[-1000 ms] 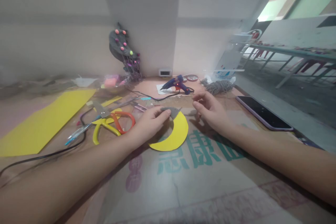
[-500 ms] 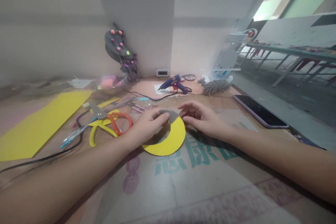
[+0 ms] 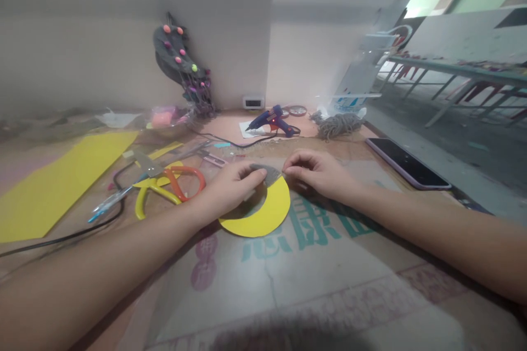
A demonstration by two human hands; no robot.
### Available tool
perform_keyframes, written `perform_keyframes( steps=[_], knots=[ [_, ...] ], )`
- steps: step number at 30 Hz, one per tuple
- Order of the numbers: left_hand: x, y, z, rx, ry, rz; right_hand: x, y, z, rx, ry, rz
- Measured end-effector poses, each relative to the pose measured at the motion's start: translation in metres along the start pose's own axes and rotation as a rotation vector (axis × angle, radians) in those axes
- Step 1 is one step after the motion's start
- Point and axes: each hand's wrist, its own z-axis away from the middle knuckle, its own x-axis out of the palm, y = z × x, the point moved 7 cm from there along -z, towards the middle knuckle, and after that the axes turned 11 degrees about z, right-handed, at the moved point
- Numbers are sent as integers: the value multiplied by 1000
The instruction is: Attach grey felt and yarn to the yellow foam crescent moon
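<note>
Your R hand (image 3: 316, 173) moved in, tips tog.; L hand (image 3: 228, 187) clamps yellow paper crescent (image 3: 274, 209) at gray yarn (image 3: 270, 174); slack cd unwind it.

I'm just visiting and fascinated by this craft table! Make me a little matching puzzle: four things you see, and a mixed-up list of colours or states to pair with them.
Things:
1. Crescent
2. Glue gun
3. Phone
4. Left hand

Descriptions:
A. Dark screen, purple edge
B. Thumb on a grey part
C. Blue, with a small red light
D. Mostly bright yellow, partly grey

Right pairs: 1-D, 2-C, 3-A, 4-B
</note>
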Motion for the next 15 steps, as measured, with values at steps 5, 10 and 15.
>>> perform_keyframes(
  steps=[5, 10, 15],
  knots=[
    [6, 2, 1, 24, -84, -12, 1, -3, 0, -7, 12, 31],
    [7, 2, 1, 38, -98, -6, 2, -3, 0, -16, 5, 13],
    [7, 0, 1, 41, -94, 11, 0, -6, 0, -22, 19, 57]
  ],
)
